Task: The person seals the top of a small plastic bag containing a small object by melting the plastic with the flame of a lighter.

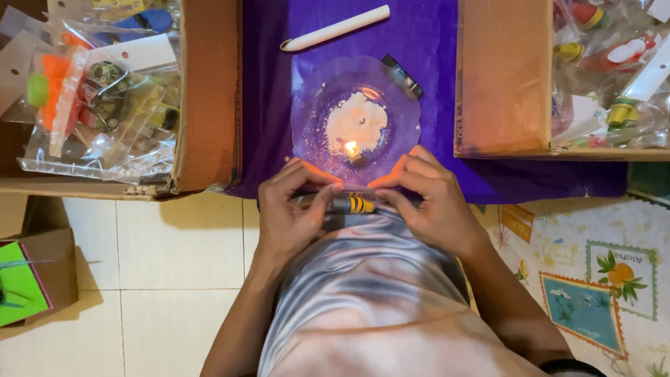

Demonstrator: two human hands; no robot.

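Note:
My left hand [296, 206] and my right hand [426, 199] meet just below a small candle flame [352, 149]. Together they pinch a clear plastic packet holding a small toy with yellow and black stripes [356, 204]. The packet's top edge sits close to the flame. The flame burns at the near side of a clear round plastic dish [310, 105], beside a white pool of wax [356, 119]. The dish rests on a purple sheet [433, 42].
A long white candle [335, 28] lies on the purple sheet behind the dish. A cardboard box [206, 91] full of bagged toys stands at the left, another [502, 77] at the right. Pale floor tiles [174, 244] lie lower left, a printed mat [600, 279] lower right.

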